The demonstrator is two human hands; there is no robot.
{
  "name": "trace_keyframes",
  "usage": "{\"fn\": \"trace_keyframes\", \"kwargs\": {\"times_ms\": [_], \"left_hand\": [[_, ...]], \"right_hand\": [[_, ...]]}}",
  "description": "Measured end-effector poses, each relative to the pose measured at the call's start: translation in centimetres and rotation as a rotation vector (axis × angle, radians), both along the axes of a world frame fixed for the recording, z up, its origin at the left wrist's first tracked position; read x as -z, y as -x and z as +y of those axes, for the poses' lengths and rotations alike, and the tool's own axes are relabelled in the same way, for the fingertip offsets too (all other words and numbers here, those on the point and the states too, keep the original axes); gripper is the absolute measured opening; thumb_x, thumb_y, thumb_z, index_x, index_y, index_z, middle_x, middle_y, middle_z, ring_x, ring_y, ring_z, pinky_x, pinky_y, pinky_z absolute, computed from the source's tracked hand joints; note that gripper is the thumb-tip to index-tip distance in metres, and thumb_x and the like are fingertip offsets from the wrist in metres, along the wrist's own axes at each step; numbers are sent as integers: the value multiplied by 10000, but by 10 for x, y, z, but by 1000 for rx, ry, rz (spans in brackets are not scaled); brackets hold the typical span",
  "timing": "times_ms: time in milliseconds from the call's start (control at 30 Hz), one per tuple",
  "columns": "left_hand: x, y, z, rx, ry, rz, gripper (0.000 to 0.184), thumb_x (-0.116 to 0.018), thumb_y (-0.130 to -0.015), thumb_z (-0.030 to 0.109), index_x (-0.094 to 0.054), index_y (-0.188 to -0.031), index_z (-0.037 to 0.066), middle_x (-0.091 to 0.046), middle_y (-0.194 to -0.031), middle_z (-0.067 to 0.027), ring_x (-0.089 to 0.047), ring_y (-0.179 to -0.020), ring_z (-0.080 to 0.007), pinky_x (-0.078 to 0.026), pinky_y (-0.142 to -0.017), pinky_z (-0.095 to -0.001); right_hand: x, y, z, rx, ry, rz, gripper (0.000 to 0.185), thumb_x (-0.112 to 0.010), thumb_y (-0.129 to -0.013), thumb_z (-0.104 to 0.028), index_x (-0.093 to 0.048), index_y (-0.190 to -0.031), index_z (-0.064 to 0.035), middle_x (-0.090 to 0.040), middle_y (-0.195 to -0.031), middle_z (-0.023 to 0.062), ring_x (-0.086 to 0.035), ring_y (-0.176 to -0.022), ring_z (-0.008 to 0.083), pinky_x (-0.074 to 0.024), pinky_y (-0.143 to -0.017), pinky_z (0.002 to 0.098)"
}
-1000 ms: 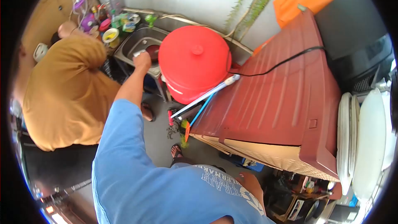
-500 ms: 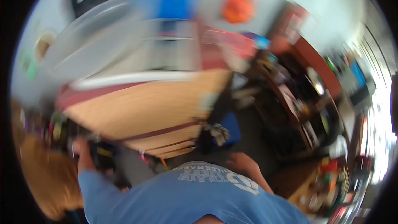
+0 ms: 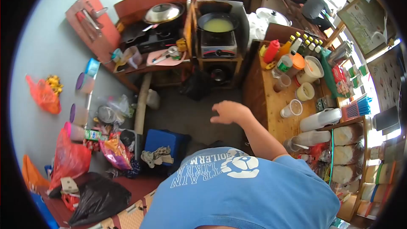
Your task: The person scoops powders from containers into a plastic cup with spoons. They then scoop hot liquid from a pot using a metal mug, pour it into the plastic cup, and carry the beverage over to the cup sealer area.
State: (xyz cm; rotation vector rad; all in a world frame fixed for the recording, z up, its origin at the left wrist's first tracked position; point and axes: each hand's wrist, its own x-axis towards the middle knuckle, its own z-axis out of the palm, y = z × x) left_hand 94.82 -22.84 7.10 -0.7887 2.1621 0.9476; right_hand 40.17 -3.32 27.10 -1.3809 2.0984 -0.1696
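Note:
My right hand [image 3: 231, 112] is held out over the dark floor in the middle of the view, fingers apart, with nothing in it. To its right stands a wooden counter [image 3: 271, 97] with bottles and cups. Beyond the hand, a wok [image 3: 218, 23] with yellowish liquid sits on a gas stove [image 3: 218, 51]. My left hand does not show; the blue shirt fills the lower part of the view.
A blue box [image 3: 159, 140] with a cloth [image 3: 157, 157] on it stands left of my body. A lidded pan [image 3: 163, 13] rests on another stove at the back left. Black bag [image 3: 99, 199] at lower left. Two people [image 3: 316, 10] are far off at upper right.
The view has swung right, away from the sink, the red lidded container and the person in brown. My left hand has left the view; my right hand has come forward over the floor.

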Motion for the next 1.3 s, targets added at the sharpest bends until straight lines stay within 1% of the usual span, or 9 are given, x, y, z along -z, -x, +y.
{"fn": "trace_keyframes", "kwargs": {"times_ms": [67, 133, 200, 367, 533, 700, 1000, 1133, 1300], "left_hand": [[8, 74, -31, 312, -112, 48, 188, -637, -898, 248, -713, -818, 97, -681, -819, -104, -665, -732, -270, -528, -637, -409], [116, 99, -27, -500, 440, 336, 186, -689, -788, 158, -648, -651, 39, -633, -696, -198, -626, -671, -374, -493, -636, -477], [2, 203, -52, -219, 692, 538, 198, -641, -836, 189, -649, -761, 6, -654, -762, -223, -622, -738, -430, -475, -674, -514], [-80, 398, -147, -395, 69, 554, 177, -661, -890, 150, -644, -794, 1, -616, -680, -17, -549, -647, -103, -449, -610, -288], [-130, 590, -201, -325, -407, 488, 156, -641, -936, 169, -651, -874, 27, -653, -771, -10, -608, -704, -96, -495, -651, -255], [-162, 745, -229, -2, -717, 500, 151, -596, -984, 164, -633, -938, 25, -663, -848, -33, -634, -788, -112, -517, -741, -269], [-169, 878, -226, -75, -895, 443, 152, -613, -978, 154, -631, -928, 12, -658, -849, -41, -614, -742, -99, -506, -703, -252], [-173, 908, -216, -288, -855, 508, 162, -612, -982, 165, -637, -953, 8, -679, -875, -59, -634, -735, -117, -522, -701, -261], [-192, 984, -228, -362, -786, 561, 161, -582, -999, 164, -615, -924, 25, -664, -883, -68, -637, -754, -140, -522, -704, -276]], "right_hand": [[-16, 44, -3, 71, 73, 31, 589, -646, -884, -462, -609, -1280, -28, -669, -1192, 194, -620, -1129, 370, -496, -964, 451], [-22, 93, -8, 129, 161, 66, 585, -653, -873, -475, -625, -1275, -51, -663, -1201, 196, -625, -1125, 370, -499, -958, 461], [-54, 140, -9, 159, 169, 15, 599, -651, -876, -478, -621, -1279, -36, -674, -1184, 196, -629, -1118, 365, -500, -961, 434], [-88, 293, -13, 262, 211, 84, 606, -674, -860, -493, -653, -1216, -3, -686, -1158, 191, -648, -1085, 339, -505, -947, 395], [-97, 478, -21, 526, 267, 297, 413, -657, -848, -413, -751, -1008, -43, -727, -959, 184, -685, -922, 344, -530, -860, 420], [-69, 649, -36, 833, 207, 455, 294, -698, -820, -306, -765, -854, -22, -696, -642, 116, -679, -555, 199, -573, -614, 335], [5, 858, -83, 1066, -36, 430, 226, -592, -834, -146, -747, -924, -10, -744, -830, 133, -724, -653, 227, -584, -700, 361], [52, 929, -88, 1115, -29, 437, 349, -683, -782, -221, -731, -1079, -44, -686, -1203, 147, -648, -1144, 282, -543, -933, 366], [77, 960, -82, 1067, -41, 460, 365, -750, -685, -187, -743, -1012, -27, -712, -1112, 164, -676, -1078, 299, -556, -906, 379]]}}
